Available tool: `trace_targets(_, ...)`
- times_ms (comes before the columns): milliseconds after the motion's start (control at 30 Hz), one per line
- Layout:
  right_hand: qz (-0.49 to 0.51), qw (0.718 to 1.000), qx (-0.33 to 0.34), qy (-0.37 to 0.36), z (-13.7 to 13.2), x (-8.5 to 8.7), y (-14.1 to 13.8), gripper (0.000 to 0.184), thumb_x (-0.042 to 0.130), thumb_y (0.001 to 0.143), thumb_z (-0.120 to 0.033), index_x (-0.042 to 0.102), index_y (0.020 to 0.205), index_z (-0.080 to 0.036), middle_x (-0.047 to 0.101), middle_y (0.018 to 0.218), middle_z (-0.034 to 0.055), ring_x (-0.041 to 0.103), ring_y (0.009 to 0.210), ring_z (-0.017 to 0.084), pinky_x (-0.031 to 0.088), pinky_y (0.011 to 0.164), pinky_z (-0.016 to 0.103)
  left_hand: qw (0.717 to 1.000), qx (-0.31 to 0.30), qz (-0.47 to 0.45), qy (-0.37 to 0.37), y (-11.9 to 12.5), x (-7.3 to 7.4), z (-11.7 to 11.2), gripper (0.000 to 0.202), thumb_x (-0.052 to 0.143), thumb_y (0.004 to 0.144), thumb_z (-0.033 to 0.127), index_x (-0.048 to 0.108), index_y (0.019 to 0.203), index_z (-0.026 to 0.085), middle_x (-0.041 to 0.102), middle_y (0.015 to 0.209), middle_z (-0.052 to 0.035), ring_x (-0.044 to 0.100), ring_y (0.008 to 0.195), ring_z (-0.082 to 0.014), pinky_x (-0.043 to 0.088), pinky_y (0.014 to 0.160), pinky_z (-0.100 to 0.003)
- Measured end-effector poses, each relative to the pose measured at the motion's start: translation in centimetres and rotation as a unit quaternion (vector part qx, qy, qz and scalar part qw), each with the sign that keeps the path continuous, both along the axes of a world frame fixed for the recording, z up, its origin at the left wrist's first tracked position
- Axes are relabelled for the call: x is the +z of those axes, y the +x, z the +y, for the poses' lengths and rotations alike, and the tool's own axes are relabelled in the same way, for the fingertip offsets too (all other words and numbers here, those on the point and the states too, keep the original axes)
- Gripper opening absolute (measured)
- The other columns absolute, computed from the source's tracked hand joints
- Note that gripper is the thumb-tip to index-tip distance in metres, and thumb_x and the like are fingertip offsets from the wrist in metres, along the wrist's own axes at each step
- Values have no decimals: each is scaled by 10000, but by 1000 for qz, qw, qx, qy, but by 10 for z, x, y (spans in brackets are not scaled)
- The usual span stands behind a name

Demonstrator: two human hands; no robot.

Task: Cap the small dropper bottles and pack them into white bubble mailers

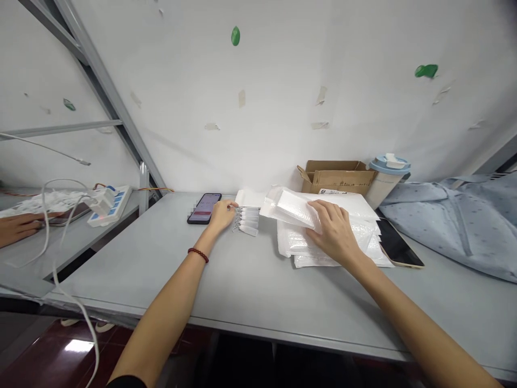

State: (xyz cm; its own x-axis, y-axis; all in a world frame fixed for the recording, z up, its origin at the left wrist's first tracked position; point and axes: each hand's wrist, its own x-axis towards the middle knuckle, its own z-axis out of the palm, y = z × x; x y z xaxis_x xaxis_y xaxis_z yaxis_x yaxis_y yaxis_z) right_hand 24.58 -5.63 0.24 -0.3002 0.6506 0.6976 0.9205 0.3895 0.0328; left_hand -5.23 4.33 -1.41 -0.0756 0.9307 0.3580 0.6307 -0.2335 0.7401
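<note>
My right hand grips a white bubble mailer between thumb and fingers, raised and tilted over a stack of similar mailers. My left hand rests low on the table, fingers curled together at the ring ends of several small clear-white tags. Whatever its fingertips may hold is too small to make out. Just left of that hand lies a phone with a lit screen. Behind the tags is a flat white item, partly covered by the raised mailer's end.
Behind the mailers stand an open cardboard box and a blue-lidded cup. A dark-screened phone and pale blue cloth lie right. Leftward are a power strip, white cables and another person's hand.
</note>
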Motion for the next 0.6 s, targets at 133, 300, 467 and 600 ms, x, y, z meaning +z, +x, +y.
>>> trace_targets(133,0,1000,0,1,0,0,0,474,545,757,-191,445,1219,-151,550,1181,147,488,1048,283,353,875,412,1000,-3,18,-21,2,-8,4,189,554,631,100,708,720,164,699,787,-80,599,857,-258,419,860,-363)
trace_targets(300,-3,1000,3,3,0,0,0,457,543,762,-193,452,1208,-152,554,1179,152,497,1040,288,358,871,415,999,-4,5,-39,4,-13,9,169,583,649,123,699,771,137,700,783,-79,618,787,-227,449,809,-339)
trace_targets(467,-3,1000,1,3,0,0,0,461,554,759,-193,452,1206,-155,559,1177,150,504,1043,290,365,872,417,998,-12,-49,-30,1,-8,11,178,583,671,146,694,806,108,698,793,-95,628,743,-204,469,762,-322)
trace_targets(600,-6,1000,1,9,1,0,1,468,553,754,-192,446,1208,-156,556,1179,151,500,1043,289,366,866,418,995,-26,-95,1,-4,7,6,214,604,695,231,688,858,120,695,858,-89,612,757,-185,469,719,-300)
